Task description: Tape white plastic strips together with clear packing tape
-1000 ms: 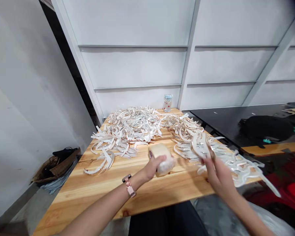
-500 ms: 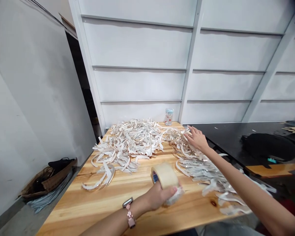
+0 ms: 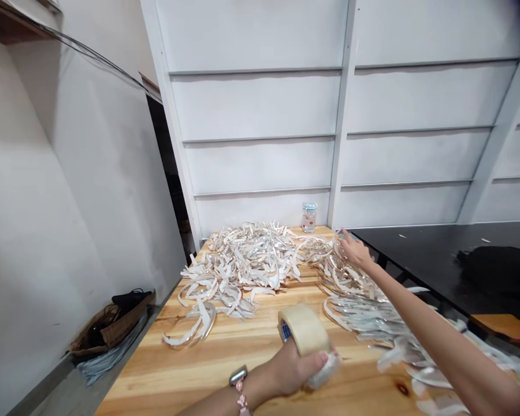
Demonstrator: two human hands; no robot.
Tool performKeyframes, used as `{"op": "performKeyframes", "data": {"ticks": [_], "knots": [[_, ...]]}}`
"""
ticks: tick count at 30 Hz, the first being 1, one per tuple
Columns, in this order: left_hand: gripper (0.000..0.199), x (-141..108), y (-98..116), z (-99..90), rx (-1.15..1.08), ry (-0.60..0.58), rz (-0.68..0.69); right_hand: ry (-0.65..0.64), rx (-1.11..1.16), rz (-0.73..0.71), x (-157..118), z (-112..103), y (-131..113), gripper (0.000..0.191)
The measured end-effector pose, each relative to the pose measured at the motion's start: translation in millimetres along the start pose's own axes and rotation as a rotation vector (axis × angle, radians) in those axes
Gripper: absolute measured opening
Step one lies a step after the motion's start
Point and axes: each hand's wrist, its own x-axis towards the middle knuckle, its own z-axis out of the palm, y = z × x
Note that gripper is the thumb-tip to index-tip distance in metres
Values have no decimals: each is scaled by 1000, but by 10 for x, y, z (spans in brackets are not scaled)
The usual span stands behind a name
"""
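Note:
A wide roll of clear tape (image 3: 305, 328) is gripped in my left hand (image 3: 295, 368), with a crumpled clear bit near the thumb. My right hand (image 3: 356, 252) reaches to the back right of the wooden table (image 3: 156, 370), over a heap of curved clear-and-white strips (image 3: 325, 254). Its fingers look pinched together at the strips; what they hold is too small to make out. A larger heap of the strips (image 3: 255, 254) covers the table's back left. Flatter strips (image 3: 364, 315) lie in a row beneath my right forearm.
A clear jar with a blue lid (image 3: 309, 218) stands at the table's back edge, near the white panelled wall (image 3: 260, 104). A black table (image 3: 420, 245) with dark items adjoins on the right. A basket (image 3: 112, 332) sits on the floor at left.
The view has shifted, moving the scene right and down. My right hand's fingers have gone from spread to drawn together. My left hand still holds the tape roll.

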Motion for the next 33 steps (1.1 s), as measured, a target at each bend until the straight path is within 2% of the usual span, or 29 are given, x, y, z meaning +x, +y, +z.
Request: {"op": "performKeyframes", "data": {"ticks": [3,5,7,9,11,14,15,17,19,21,28,33], "knots": [[72,-3,-25,-3,4,-4,0,163,100,79,-93,-79,-120,53],[71,-5,-19,-6,21,-1,9,258,134,67,-154,-152,-281,61],[69,-9,1,-5,44,-5,19,326,149,-15,-214,-231,-518,64],[68,-13,28,2,68,-25,21,340,166,-155,-278,-273,-820,61],[68,-13,49,14,85,-46,35,268,186,-330,-362,-228,-1151,55],[64,-2,56,38,98,-70,64,71,201,-567,-553,24,-1591,49],[62,3,52,46,102,-66,73,2,200,-620,-629,137,-1704,50],[58,12,37,60,118,-52,91,-107,196,-667,-773,355,-1871,66],[52,20,24,71,143,-49,127,-167,190,-658,-869,510,-1969,82],[45,25,20,80,168,-66,161,-194,184,-632,-898,577,-2015,84],[38,26,44,85,189,-53,138,-249,177,-590,-863,491,-2020,47],[38,24,48,75,230,-74,190,-332,202,-574,-940,524,-2027,42]]}}
